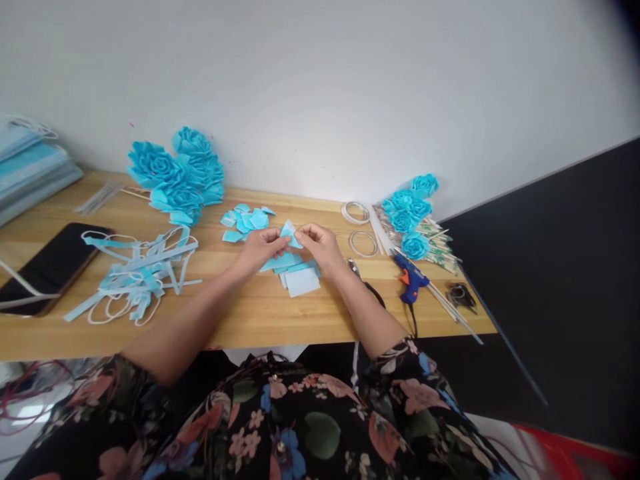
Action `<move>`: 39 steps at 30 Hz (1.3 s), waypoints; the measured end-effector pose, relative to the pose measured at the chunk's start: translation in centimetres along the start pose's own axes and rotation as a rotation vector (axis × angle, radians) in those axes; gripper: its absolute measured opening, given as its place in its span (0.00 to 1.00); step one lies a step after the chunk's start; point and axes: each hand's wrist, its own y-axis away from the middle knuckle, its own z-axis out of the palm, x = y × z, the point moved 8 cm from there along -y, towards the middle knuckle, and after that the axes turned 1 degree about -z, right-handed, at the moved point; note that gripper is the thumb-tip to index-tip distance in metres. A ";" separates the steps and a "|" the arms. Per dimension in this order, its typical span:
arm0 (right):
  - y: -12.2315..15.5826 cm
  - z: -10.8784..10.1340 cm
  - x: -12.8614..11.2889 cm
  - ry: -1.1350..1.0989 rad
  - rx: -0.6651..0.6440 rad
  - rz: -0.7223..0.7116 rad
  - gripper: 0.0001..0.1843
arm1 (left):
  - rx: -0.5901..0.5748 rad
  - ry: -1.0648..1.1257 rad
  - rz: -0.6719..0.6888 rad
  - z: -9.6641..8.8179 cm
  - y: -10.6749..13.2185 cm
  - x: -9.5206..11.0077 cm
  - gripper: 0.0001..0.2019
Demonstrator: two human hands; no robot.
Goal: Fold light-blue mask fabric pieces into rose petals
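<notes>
Between my two hands is a small light-blue folded piece of mask fabric, its pointed tip facing away from me. My left hand pinches its left side, and my right hand grips its right corner between thumb and finger. Just below my hands lies a fanned pile of pale blue fabric squares. Beyond my left hand sits a loose heap of cut blue petal pieces.
Cut mask strips and ear loops lie tangled at left beside a phone. Blue fabric roses stand behind, others at right. Tape rolls, a glue gun and sticks lie right. Stacked masks sit far left.
</notes>
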 end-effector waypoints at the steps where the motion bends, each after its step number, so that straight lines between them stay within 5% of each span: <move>1: 0.0 -0.3 -0.2 0.007 0.027 -0.004 0.15 | 0.014 0.010 0.003 -0.2 0.1 0.1 0.18; 6: -0.2 -1.4 -0.5 -0.029 0.113 -0.022 0.17 | 0.078 0.082 0.009 -0.8 0.3 0.7 0.17; 15: 0.2 0.3 -0.7 -0.016 -0.060 0.003 0.18 | 0.057 0.055 -0.011 -0.4 0.2 0.5 0.17; 25: 0.2 0.5 0.0 0.029 -0.047 0.011 0.16 | 0.019 -0.011 -0.029 -0.1 0.1 -0.1 0.18; 39: -0.3 -1.0 -0.5 0.069 0.027 -0.106 0.18 | -0.001 0.283 -0.122 -0.3 0.2 0.0 0.14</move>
